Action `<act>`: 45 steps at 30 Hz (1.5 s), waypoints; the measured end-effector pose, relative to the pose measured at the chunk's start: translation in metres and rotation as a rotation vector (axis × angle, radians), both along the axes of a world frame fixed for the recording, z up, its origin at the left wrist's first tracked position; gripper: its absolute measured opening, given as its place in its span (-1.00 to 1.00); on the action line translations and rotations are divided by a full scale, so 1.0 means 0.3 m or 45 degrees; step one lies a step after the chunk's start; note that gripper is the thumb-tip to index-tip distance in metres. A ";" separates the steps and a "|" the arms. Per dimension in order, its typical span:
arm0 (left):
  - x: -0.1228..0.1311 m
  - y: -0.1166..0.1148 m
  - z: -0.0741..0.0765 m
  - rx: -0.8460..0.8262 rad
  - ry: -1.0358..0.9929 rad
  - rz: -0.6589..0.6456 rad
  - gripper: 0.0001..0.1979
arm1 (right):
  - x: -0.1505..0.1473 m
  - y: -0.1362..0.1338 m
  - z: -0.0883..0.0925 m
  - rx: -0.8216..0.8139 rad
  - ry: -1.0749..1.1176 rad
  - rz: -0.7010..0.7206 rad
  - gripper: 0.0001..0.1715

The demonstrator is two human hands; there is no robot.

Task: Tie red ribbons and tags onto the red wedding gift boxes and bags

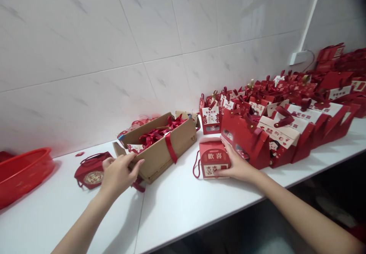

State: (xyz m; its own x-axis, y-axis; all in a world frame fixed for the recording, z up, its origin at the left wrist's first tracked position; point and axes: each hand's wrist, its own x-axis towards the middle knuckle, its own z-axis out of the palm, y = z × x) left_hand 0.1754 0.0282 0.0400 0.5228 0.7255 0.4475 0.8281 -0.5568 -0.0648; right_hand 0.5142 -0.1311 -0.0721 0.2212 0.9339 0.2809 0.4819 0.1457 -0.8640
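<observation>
My left hand (pixel 118 172) reaches to the near corner of an open cardboard box (pixel 160 147), its fingers curled at the box's edge beside a white tag (pixel 134 147); whether they pinch the tag is unclear. Red ribbons (pixel 156 134) fill the box. My right hand (pixel 236 164) holds the side of a small red gift box (pixel 213 158) with a white label, standing on the white counter (pixel 177 204). A red string handle hangs off the box's left side.
Several finished red gift boxes (pixel 286 124) crowd the counter's right end against the tiled wall. A flat red pouch (pixel 91 170) lies left of the cardboard box. A red plastic basin (pixel 23 172) sits at the far left. The counter's front edge runs diagonally below.
</observation>
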 end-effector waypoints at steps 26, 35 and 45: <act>-0.071 -0.160 0.030 -0.024 -0.356 -0.468 -0.51 | -0.165 0.070 0.158 0.775 -0.783 -0.231 -0.37; 0.093 -0.150 -0.034 -0.481 -0.512 -0.619 -0.32 | -0.296 0.186 0.357 0.514 -0.499 0.578 -0.42; 0.025 -0.164 -0.045 -0.487 -0.570 -0.641 -0.39 | -0.356 0.209 0.424 0.231 -0.324 0.617 -0.46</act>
